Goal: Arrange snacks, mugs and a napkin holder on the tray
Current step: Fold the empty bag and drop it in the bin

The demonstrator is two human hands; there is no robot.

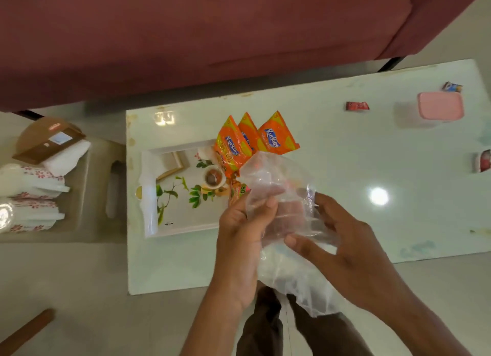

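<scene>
A white tray with a leaf print lies on the left part of the pale table. Three orange snack packets lean on the tray's right end, with another packet half hidden below them. Both hands hold a clear plastic bag above the table's near edge, right of the tray. My left hand grips its left side. On the right side, my right hand pinches it. Something brownish shows through the bag; I cannot tell what it is.
A stool left of the table carries white floral mugs lying on their sides and a brown napkin holder with napkins. Far right on the table sit a pink-lidded box, a small red wrapper and another small packet. A maroon sofa runs behind.
</scene>
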